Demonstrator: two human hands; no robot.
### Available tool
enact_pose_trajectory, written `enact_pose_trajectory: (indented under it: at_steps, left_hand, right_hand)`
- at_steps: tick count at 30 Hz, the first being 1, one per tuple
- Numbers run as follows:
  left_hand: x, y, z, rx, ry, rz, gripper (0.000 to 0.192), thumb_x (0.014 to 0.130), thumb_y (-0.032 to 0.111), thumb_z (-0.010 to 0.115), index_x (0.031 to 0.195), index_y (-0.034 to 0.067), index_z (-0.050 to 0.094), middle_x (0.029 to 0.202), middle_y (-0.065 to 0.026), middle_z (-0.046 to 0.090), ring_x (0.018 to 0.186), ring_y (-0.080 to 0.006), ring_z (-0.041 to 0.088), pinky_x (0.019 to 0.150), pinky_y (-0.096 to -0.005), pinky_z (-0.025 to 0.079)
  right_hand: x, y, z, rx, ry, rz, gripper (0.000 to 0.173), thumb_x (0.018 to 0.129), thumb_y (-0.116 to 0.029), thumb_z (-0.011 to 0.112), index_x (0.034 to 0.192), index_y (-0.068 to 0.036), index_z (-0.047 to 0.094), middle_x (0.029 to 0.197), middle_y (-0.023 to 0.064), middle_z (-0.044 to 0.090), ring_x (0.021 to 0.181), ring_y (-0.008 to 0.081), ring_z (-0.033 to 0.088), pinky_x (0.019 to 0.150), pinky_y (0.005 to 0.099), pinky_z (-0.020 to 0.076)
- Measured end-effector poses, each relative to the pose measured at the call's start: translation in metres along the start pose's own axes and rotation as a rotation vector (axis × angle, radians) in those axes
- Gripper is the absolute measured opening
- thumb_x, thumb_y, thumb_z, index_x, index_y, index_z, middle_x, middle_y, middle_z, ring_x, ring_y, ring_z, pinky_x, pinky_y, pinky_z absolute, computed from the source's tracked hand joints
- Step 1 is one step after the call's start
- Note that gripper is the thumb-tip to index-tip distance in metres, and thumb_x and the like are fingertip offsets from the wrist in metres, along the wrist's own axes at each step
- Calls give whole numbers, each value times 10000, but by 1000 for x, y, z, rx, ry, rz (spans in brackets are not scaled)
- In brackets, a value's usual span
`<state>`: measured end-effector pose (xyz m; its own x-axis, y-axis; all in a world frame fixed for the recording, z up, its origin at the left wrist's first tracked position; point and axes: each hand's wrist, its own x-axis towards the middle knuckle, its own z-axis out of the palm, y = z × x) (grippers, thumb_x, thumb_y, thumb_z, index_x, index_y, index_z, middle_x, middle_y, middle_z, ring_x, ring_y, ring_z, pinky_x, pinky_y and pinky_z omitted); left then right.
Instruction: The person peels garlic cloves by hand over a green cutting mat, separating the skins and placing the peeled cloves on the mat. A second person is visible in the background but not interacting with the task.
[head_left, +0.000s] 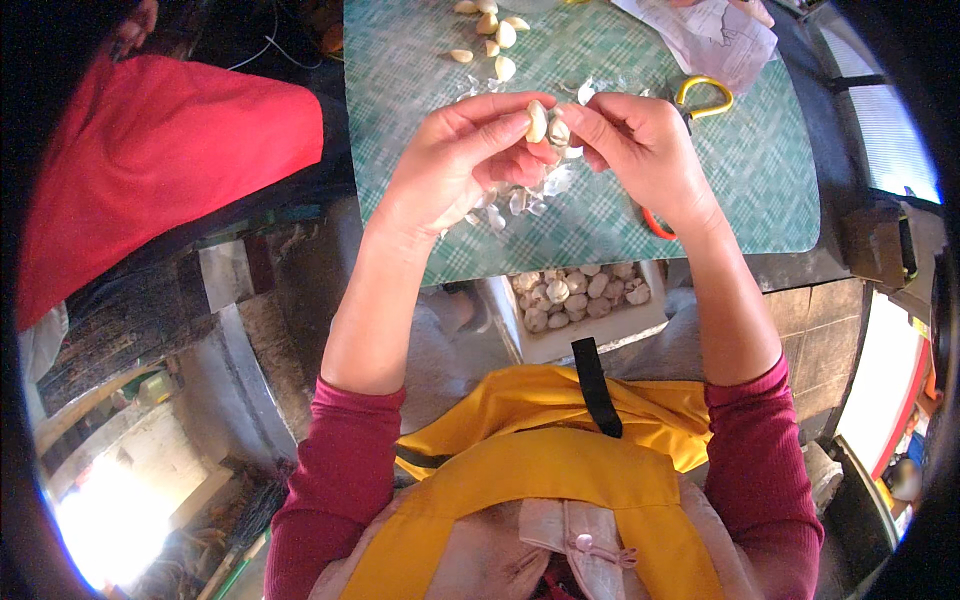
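Observation:
My left hand (469, 150) grips a peeled garlic clove (536, 121) between thumb and fingers over a green plaid table cover (750, 202). Close against it, my right hand (637, 142) pinches another garlic piece (559, 131) that has some skin on it. Loose papery garlic skins (517, 201) lie on the cover below and around my hands. Several peeled cloves (505, 69) are scattered beyond my fingers. Scissors with a yellow handle loop (705, 97) and a red handle loop (660, 225) lie by my right hand, which partly hides them.
Below the table's near edge, a white box (592, 345) holds many garlic bulbs (557, 291). A crumpled printed sheet (712, 37) lies at the far right, near another person's hand (752, 10). Red cloth (187, 120) and a hand (136, 26) are at the left.

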<state>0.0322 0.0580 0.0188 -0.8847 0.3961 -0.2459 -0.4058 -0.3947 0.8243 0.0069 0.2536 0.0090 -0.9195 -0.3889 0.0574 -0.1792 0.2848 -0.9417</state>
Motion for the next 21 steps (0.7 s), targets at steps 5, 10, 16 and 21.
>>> enact_pose_trajectory:
  at_steps: [5,10,16,21]
  left_hand:
    - [0,-1,-2,32,29,45,316,887,135,534,1160,-23,534,820,-90,619,680,-127,577,588,-216,483]
    - [0,-2,-1,45,37,60,285,862,140,578,1098,-20,568,827,-75,623,687,-123,588,611,-226,497]
    - [1,-7,1,139,98,53,271,864,119,564,1092,-27,570,887,-58,621,699,-93,564,626,-207,484]
    - [1,-8,-2,105,120,35,282,869,105,547,1106,-47,557,887,-48,613,671,-78,534,611,-198,470]
  right_hand:
    - [0,-3,10,358,11,-105,157,800,-130,649,854,17,647,668,53,630,634,63,572,586,213,475]
    - [-4,-6,9,207,-14,-116,172,778,-125,672,885,8,654,728,76,656,666,79,601,611,222,491]
    - [-4,-3,10,-69,45,-284,130,758,-111,657,849,-19,645,704,125,625,615,202,619,560,278,479]
    - [-5,-1,11,-151,40,-344,80,793,-77,602,830,-8,617,703,135,598,644,249,602,562,303,476]
